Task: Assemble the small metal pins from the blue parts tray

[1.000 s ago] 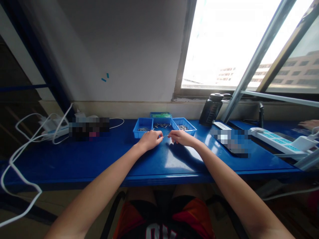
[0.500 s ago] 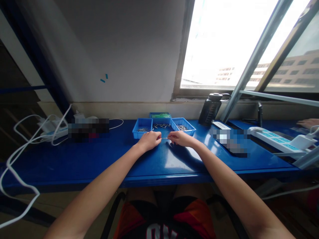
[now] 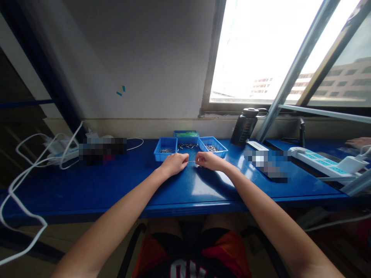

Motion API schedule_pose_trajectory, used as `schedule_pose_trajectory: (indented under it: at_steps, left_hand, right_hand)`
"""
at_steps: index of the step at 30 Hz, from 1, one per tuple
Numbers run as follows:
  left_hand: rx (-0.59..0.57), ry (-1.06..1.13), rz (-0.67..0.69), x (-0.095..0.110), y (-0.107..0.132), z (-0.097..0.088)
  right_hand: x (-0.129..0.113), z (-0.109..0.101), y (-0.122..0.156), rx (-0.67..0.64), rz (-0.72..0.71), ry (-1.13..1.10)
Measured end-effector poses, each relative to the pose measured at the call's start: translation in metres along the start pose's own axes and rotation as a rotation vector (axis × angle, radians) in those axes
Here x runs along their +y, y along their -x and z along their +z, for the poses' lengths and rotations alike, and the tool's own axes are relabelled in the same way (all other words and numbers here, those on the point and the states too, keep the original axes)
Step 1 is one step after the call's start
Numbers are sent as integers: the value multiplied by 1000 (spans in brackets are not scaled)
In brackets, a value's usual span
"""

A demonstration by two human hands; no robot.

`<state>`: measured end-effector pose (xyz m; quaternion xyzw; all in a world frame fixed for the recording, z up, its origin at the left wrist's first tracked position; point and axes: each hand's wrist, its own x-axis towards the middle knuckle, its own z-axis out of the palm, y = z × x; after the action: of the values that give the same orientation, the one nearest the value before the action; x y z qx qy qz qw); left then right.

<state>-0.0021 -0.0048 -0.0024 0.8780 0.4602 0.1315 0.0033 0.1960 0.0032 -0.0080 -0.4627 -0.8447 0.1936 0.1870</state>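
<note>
As both rest on the bench (image 3: 116,181), left hand (image 3: 174,164) and right hand (image 3: 210,160) pinch one pin (image 3: 191,161), steadying it. Trays (image 3: 162,156) sit close behind.

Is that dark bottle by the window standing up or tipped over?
Upright: the bottle stands on its base, cap on top.

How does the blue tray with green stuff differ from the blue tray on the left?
The green-filled tray holds bright green pieces; the left tray holds a few small grey metal parts. The green-filled tray sits farthest back; the left tray sits just beyond the left hand, which pinches a thin pin. Both are open blue trays on the blue bench.
</note>
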Motion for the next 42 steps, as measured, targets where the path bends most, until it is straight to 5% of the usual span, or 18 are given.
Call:
schedule_pose_trajectory:
  at_steps: [16,33,42]
  left_hand:
    - [-14,-14,-57,3,1,-1]
    - [-34,43,14,3,1,2]
    - [-18,85,-15,6,1,-3]
  right_hand:
    - [-2,-1,0,-19,69,-155]
    - [-20,-4,4,247,-148,150]
    - [-20,-7,6,281,-141,182]
